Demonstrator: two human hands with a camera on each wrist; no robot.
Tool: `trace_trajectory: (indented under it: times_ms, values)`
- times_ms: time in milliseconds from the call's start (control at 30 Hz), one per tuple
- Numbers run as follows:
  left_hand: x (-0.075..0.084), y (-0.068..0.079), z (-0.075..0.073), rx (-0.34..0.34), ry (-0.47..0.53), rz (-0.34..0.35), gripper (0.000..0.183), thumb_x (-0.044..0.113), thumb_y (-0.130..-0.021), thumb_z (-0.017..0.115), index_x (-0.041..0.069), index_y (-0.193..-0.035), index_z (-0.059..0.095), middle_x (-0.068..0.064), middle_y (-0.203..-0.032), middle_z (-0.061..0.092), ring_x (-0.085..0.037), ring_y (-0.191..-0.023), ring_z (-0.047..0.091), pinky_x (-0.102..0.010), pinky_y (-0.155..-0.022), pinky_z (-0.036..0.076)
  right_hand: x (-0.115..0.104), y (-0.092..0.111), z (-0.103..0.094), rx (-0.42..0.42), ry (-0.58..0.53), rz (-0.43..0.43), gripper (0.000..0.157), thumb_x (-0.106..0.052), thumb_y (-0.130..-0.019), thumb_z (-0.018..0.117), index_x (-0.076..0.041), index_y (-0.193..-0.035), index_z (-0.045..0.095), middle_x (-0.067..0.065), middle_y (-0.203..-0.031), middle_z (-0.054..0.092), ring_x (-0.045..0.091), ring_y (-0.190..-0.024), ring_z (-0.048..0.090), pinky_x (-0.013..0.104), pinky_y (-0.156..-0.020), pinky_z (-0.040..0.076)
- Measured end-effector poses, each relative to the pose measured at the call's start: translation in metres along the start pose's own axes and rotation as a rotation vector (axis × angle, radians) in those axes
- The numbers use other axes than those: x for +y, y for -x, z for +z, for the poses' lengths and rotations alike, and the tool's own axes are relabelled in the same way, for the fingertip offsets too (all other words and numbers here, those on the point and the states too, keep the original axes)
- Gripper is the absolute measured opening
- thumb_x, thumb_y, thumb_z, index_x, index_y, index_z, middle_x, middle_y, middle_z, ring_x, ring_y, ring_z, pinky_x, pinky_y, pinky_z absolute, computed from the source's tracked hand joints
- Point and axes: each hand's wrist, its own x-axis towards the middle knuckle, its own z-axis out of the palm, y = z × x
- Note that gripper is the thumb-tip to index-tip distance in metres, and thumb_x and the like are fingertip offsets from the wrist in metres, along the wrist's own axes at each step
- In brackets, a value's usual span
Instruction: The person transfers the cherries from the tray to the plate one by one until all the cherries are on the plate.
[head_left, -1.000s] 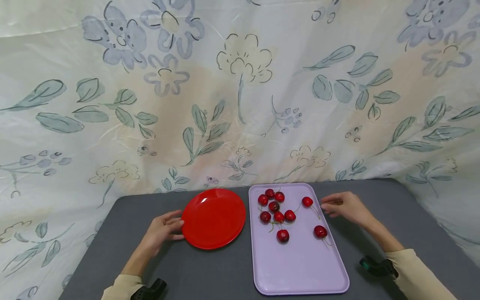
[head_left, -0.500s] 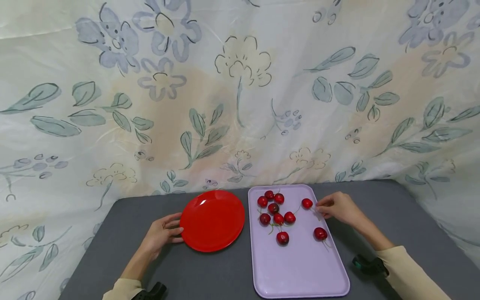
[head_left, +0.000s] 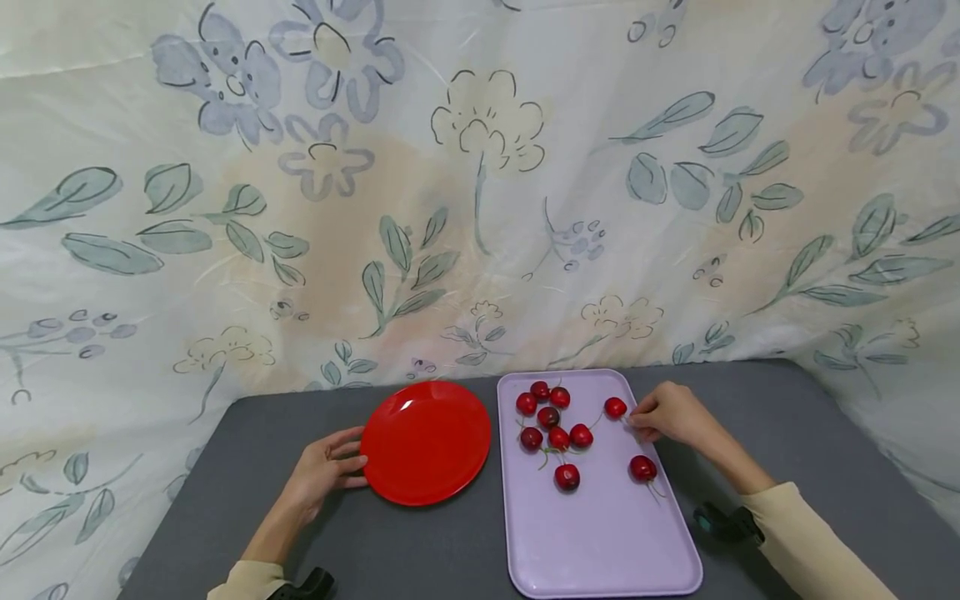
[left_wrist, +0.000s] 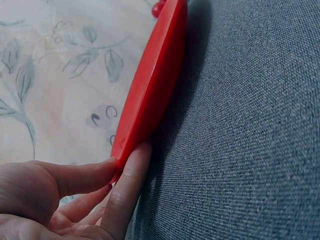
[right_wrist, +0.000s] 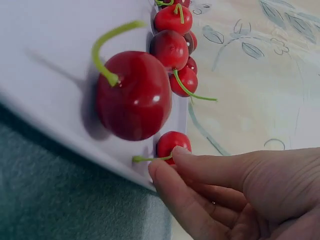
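My left hand [head_left: 321,468] pinches the left rim of a round red plate [head_left: 427,442]. In the left wrist view the thumb lies on the upper side of the plate [left_wrist: 150,85] and a finger lies underneath. At the right edge of a lilac tray [head_left: 600,537], my right hand [head_left: 670,414] pinches the stem of a red cherry [head_left: 615,407] between thumb and forefinger. The right wrist view has this cherry [right_wrist: 172,142] just beyond the fingertips, its green stem sticking out past them. Nearer me on the tray lies another dark red cherry [head_left: 642,468] with its stem.
Several more cherries [head_left: 549,417] cluster in the tray's far left part, and one cherry [head_left: 567,477] lies a little nearer. Plate and tray stand side by side on a dark grey tabletop [head_left: 420,550]. A flowered cloth [head_left: 480,208] hangs behind the table.
My right hand has come left over the tray's edge, and its thumb and forefinger have closed on the cherry's stem. The left hand has stayed at the plate rim.
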Motion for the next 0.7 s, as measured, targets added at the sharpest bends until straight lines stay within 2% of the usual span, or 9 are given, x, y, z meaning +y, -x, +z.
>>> trace_trajectory:
  times_ms: [200, 433, 700]
  values:
    - [-0.0018, -0.0002, 0.0006, 0.003, 0.003, -0.002, 0.053, -0.006, -0.093, 0.059, -0.003, -0.143, 0.043, -0.028, -0.131, 0.056, -0.026, -0.091, 0.070, -0.039, -0.074, 0.060, -0.0018, -0.0027, 0.0039, 0.005, 0.048, 0.023, 0.011, -0.002, -0.083, 0.075, 0.008, -0.079, 0.074, 0.008, -0.065, 0.067, 0.017, -0.055, 0.066, 0.030, -0.054, 0.058]
    - [-0.0036, 0.0006, 0.0021, 0.013, -0.007, 0.001, 0.052, -0.005, -0.093, 0.059, -0.003, -0.143, 0.043, -0.029, -0.130, 0.056, -0.027, -0.090, 0.070, -0.039, -0.074, 0.060, -0.0031, -0.0037, 0.0065, 0.001, 0.057, 0.055, 0.010, -0.002, -0.083, 0.074, 0.006, -0.078, 0.074, 0.008, -0.064, 0.067, 0.016, -0.055, 0.066, 0.031, -0.054, 0.059]
    - [-0.0056, -0.0002, 0.0022, 0.010, 0.003, 0.007, 0.052, -0.005, -0.093, 0.059, -0.003, -0.143, 0.043, -0.029, -0.130, 0.056, -0.026, -0.091, 0.070, -0.039, -0.074, 0.060, -0.0020, -0.0021, 0.0037, -0.009, 0.028, 0.026, 0.011, -0.001, -0.085, 0.072, 0.009, -0.081, 0.073, 0.010, -0.066, 0.068, 0.018, -0.056, 0.066, 0.033, -0.056, 0.059]
